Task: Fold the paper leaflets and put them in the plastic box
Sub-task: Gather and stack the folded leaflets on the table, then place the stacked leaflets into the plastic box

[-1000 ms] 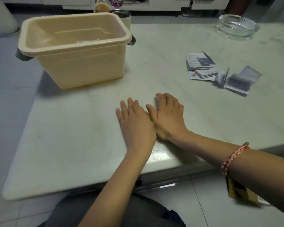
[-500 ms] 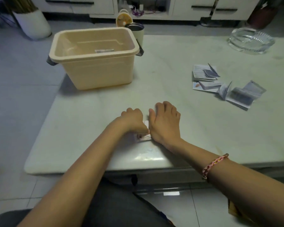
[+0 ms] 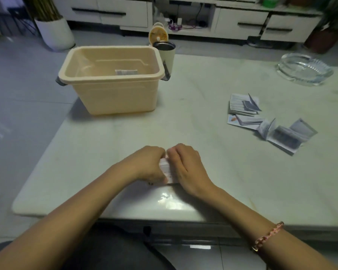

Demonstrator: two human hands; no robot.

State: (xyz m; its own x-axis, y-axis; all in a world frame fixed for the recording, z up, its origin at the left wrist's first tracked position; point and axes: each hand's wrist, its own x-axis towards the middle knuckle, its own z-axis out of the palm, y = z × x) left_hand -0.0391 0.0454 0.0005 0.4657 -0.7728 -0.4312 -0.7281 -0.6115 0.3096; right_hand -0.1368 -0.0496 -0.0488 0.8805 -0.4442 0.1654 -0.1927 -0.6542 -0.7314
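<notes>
A folded white leaflet (image 3: 167,172) lies on the pale table (image 3: 213,156) near its front edge, mostly hidden between my hands. My left hand (image 3: 150,165) grips its left side with curled fingers. My right hand (image 3: 185,166) holds its right side, fingers curled over the top. The beige plastic box (image 3: 113,94) stands at the table's back left; one folded leaflet (image 3: 126,72) lies inside on its floor. Several unfolded and half-folded leaflets (image 3: 269,121) lie scattered at the right.
A white tumbler (image 3: 167,55) with a dark lid stands just behind the box's right handle. A glass ashtray (image 3: 305,69) sits at the far right back. White drawers and a plant pot (image 3: 54,33) stand beyond the table on the tiled floor.
Both hands lay flat on the leaflet a second ago. Now both have curled round it, and the leaflet shows as a small thick packet between them.
</notes>
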